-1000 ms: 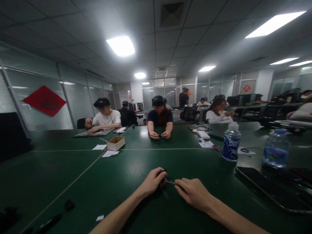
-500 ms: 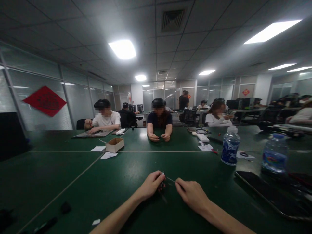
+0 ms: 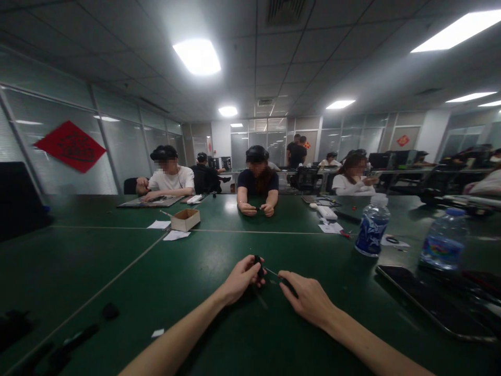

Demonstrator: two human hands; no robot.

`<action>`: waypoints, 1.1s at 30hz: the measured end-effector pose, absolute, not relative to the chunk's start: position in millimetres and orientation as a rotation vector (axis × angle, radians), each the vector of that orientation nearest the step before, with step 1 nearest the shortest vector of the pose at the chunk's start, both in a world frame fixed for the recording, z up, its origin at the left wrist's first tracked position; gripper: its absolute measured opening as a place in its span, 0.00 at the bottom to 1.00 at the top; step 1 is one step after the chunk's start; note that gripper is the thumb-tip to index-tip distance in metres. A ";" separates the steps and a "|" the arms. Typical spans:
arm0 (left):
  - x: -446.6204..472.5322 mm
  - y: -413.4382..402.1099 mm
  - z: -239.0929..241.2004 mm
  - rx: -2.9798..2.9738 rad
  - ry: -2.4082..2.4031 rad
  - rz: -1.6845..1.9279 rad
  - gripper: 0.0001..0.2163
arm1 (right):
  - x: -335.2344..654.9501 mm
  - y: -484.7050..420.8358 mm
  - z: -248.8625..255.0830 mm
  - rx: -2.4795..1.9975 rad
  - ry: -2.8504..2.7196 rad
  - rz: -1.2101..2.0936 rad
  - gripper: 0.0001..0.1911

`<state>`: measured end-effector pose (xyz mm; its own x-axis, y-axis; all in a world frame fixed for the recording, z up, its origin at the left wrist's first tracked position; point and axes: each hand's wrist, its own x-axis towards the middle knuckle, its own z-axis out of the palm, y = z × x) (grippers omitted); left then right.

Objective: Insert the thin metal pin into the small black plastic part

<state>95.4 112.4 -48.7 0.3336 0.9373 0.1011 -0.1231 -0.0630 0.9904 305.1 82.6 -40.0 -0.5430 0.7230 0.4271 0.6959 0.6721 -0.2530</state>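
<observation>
Above the green table [image 3: 213, 324], my left hand [image 3: 238, 280] is closed around a small black part [image 3: 259, 266], whose kind I cannot make out. My right hand [image 3: 309, 296] grips a screwdriver [image 3: 271, 272] with a thin metal shaft. Its dark handle is mostly hidden in my fingers. The shaft points left at the black part; whether its tip touches the part is too small to tell.
On the right stand two water bottles [image 3: 371, 227] [image 3: 445, 240], with a dark phone [image 3: 430, 303] before them. A small open cardboard box [image 3: 185, 222] sits at the left back. Dark pieces [image 3: 110, 312] and a white scrap [image 3: 158, 333] lie front left. A co-worker [image 3: 257, 183] sits opposite.
My left hand has turned the part so that its black side shows. The screwdriver's tip is now closer to it. The view has tilted down a little.
</observation>
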 end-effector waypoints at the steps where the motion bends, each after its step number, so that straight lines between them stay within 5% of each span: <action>1: 95.0 112.6 -49.1 1.304 0.816 1.072 0.20 | 305.3 83.4 -40.8 -1.095 -2.389 0.045 0.14; 33: 92.9 111.3 -45.4 1.212 0.757 1.046 0.19 | 309.3 85.0 -45.3 -1.027 -2.453 -0.179 0.17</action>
